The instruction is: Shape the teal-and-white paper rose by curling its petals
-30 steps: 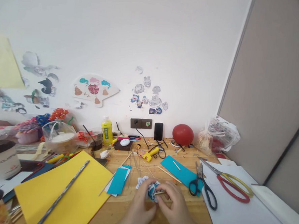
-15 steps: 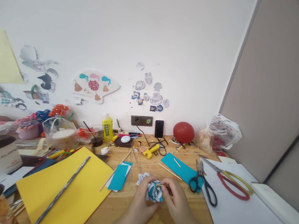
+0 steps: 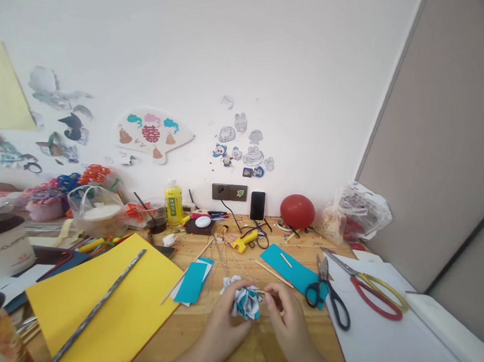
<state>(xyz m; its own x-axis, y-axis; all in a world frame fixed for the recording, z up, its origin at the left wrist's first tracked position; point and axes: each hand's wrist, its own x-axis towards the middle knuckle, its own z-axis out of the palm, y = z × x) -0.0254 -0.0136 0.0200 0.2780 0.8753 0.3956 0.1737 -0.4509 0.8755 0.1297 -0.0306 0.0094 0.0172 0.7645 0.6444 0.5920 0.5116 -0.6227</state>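
Observation:
My left hand (image 3: 226, 317) is closed round a blue-and-white paper flower (image 3: 247, 303) with ruffled folds, just above the table at the front. A second whitish crumpled part (image 3: 231, 283) pokes out beyond the left fingers; whether it joins the flower is hidden. In the pinch of my right hand (image 3: 285, 315) is a thin wooden stick (image 3: 261, 292), its tip at the flower's upper right edge. Left of the hands lie blue paper pieces (image 3: 191, 283) over white ones. A larger blue sheet (image 3: 288, 268) lies to the right, with a short stick on it.
Black-handled scissors (image 3: 328, 293) rest on the blue sheet's end. Larger red-and-yellow-handled scissors (image 3: 377, 290) lie on white paper at the right. A yellow glue gun (image 3: 245, 241) is behind the hands, yellow card (image 3: 108, 293) at left. A red balloon (image 3: 297, 211) stands by the wall.
The flower has moved slightly left in my left hand and turned. My right hand has drawn a little apart from it, and more of the stick shows between them.

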